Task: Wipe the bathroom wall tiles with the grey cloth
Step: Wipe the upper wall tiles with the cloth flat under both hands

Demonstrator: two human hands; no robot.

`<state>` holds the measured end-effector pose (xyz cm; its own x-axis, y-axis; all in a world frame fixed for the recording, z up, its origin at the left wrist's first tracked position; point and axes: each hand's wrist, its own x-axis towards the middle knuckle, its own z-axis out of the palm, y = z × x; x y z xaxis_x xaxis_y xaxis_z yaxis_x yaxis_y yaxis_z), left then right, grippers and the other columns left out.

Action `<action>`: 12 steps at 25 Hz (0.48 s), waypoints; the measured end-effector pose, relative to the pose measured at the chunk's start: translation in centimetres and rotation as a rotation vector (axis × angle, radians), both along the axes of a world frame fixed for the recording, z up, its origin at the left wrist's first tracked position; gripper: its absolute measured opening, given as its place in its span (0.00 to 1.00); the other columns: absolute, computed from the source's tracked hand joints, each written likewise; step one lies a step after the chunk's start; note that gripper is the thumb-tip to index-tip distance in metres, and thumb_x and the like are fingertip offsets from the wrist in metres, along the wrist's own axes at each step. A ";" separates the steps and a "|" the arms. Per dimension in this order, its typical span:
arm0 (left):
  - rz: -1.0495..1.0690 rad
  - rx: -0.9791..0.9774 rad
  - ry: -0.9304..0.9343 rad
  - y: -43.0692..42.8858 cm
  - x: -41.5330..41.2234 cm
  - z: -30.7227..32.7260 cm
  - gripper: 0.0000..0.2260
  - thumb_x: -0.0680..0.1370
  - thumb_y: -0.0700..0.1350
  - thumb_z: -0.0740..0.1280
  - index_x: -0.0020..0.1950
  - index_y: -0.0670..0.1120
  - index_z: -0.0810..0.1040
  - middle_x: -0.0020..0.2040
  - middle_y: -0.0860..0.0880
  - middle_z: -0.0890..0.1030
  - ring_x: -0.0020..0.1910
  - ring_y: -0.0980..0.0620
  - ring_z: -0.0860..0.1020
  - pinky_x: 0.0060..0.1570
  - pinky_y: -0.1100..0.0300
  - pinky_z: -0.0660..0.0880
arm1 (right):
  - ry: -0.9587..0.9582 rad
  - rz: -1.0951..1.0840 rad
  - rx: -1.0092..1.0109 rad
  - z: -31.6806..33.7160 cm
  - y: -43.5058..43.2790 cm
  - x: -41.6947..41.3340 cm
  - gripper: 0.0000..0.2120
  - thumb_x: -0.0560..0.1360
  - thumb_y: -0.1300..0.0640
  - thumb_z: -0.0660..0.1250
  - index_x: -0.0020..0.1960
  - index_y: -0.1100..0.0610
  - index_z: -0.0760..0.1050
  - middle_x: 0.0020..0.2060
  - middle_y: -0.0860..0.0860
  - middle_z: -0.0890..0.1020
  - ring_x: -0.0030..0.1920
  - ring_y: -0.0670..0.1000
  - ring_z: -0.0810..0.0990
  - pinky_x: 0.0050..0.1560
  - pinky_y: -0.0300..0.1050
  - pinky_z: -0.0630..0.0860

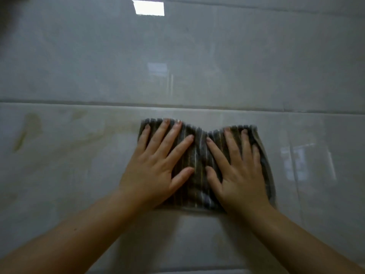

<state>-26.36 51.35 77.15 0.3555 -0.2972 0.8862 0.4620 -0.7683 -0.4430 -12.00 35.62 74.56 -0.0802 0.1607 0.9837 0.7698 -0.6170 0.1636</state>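
**Both palms flat on the cloth**

While the left hand (158, 167) and right hand (239, 175) lie spread, fingers splayed, they press the grey cloth (199, 155) against the wall tiles (197, 56). It looks soft, light and ribbed, bunching between the thumbs; flat palm pressure should suit it. At nine o'clock a yellowish stain (29, 131) marks the glossy tile; a grout line (79, 102) runs at twelve.
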 end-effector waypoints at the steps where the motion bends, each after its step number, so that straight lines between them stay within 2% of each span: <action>1: -0.011 0.021 0.019 -0.8 0.8 0.0 0.31 0.81 0.66 0.47 0.80 0.53 0.58 0.81 0.45 0.54 0.81 0.44 0.49 0.76 0.39 0.49 | 0.033 -0.014 0.018 -0.2 -1.1 0.8 0.30 0.77 0.40 0.52 0.77 0.45 0.58 0.77 0.57 0.57 0.77 0.64 0.50 0.73 0.66 0.51; 3: -0.038 0.031 0.031 -2.4 2.4 1.5 0.30 0.81 0.66 0.48 0.80 0.54 0.57 0.81 0.46 0.54 0.81 0.45 0.48 0.77 0.39 0.47 | 0.144 -0.054 0.087 1.0 -2.8 1.9 0.31 0.76 0.38 0.49 0.77 0.43 0.54 0.78 0.56 0.53 0.77 0.63 0.46 0.74 0.65 0.46; 7: -0.006 -0.009 0.019 -3.5 3.1 7.5 0.31 0.80 0.66 0.44 0.81 0.57 0.49 0.82 0.48 0.48 0.81 0.46 0.43 0.77 0.43 0.40 | 0.318 -0.039 0.206 6.6 -1.9 0.8 0.34 0.73 0.34 0.39 0.78 0.40 0.46 0.79 0.55 0.46 0.77 0.61 0.40 0.74 0.61 0.38; 12: 0.013 -0.027 -0.001 1.2 -1.5 10.6 0.29 0.81 0.66 0.46 0.81 0.59 0.47 0.82 0.51 0.45 0.80 0.49 0.41 0.77 0.46 0.37 | 0.268 -0.037 0.180 10.0 2.4 -3.0 0.32 0.74 0.35 0.41 0.78 0.39 0.45 0.79 0.55 0.46 0.77 0.61 0.39 0.74 0.61 0.37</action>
